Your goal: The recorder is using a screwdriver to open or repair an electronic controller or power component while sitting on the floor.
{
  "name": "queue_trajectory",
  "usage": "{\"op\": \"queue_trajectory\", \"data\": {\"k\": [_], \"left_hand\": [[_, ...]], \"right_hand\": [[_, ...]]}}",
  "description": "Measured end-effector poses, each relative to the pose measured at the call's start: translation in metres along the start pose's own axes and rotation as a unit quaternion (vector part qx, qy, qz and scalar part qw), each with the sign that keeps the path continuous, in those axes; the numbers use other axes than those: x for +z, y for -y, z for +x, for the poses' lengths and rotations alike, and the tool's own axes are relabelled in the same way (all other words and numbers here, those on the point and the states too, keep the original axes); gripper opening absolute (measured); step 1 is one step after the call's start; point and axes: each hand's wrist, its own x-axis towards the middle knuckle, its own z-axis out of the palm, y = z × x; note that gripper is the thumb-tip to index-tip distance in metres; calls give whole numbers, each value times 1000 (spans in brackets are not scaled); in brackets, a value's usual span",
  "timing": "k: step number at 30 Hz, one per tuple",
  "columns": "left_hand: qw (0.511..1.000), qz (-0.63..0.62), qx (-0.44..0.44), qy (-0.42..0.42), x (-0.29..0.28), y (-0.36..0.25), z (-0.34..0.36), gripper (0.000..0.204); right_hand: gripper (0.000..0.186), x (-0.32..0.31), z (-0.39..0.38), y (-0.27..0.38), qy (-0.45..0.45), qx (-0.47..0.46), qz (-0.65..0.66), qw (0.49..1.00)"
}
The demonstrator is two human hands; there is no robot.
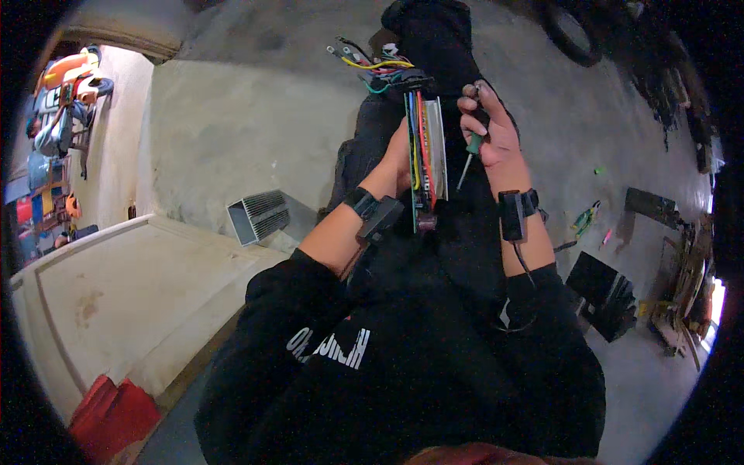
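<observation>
A circuit board (pixel 414 178) stands on edge over my lap, with red, yellow and blue wires running along it and a pale metal strip (pixel 437 143) at its right side. My left hand (pixel 397 155) grips it from the left, its fingers mostly hidden behind the board. From its far end spreads a bundle of cables (pixel 380 66) with bare ring terminals. To the right of the board, my right hand (pixel 496 136) is closed around a screwdriver (pixel 473 145) with a green handle, its shaft pointing down. Thumb and forefinger pinch together higher up, perhaps on something tiny that I cannot make out.
A finned metal housing (pixel 260 217) lies on the floor at left, near a pale wooden panel (pixel 147 287) with red cloth (pixel 115 411). At right are green-handled pliers (pixel 585 221), a black box (pixel 601 294) and a dark block (pixel 652 204). A tyre (pixel 570 35) sits far right.
</observation>
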Motion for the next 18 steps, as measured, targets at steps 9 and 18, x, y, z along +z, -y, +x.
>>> {"op": "queue_trajectory", "data": {"k": [9, 18], "left_hand": [[999, 27, -12, 12, -10, 5, 12, 37], [997, -18, -10, 72, -9, 7, 8, 32]], "right_hand": [[16, -4, 2, -3, 26, -5, 57, 998], [16, -2, 4, -7, 45, 0, 67, 997]]}}
